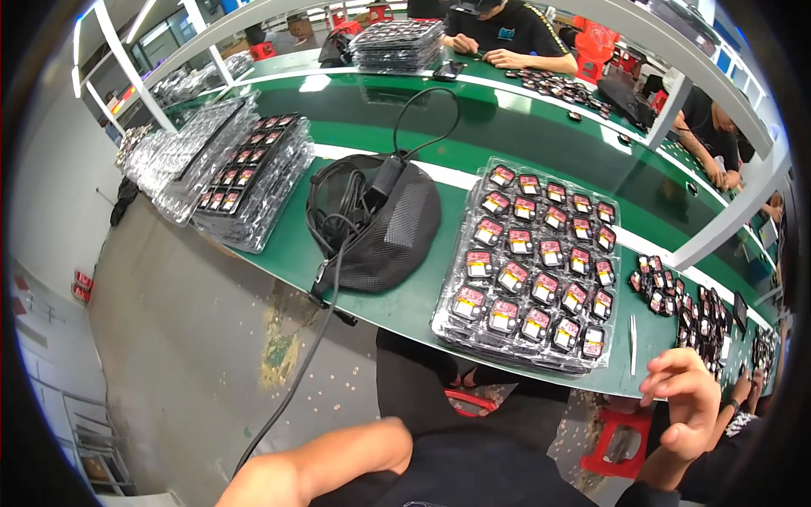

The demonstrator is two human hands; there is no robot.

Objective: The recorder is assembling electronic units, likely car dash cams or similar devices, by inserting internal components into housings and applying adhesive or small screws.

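I have the right hand (683, 404) raised at the front edge of the green workbench (365, 311), fingers loosely curled and the thumb held apart from them. Nearest to it on my feed, a pair of slim metal tweezers (634, 346) lies on the bench, just beside a stack of clear plastic blister trays (442, 325). I count 5 rows of 5 small black modules (543, 287) in the top tray, with red, white and yellow labels. The left hand (392, 441) reaches me only as a rounded end near the torso, well apart from the trays; I cannot tell how its fingers stand. To the left of the stack I see a black mesh bag (404, 241) with a cable (328, 325) running down from it. On the right, loose modules (704, 325) lie in piles. Across the bench, a co-worker's hands (503, 58) are close together.
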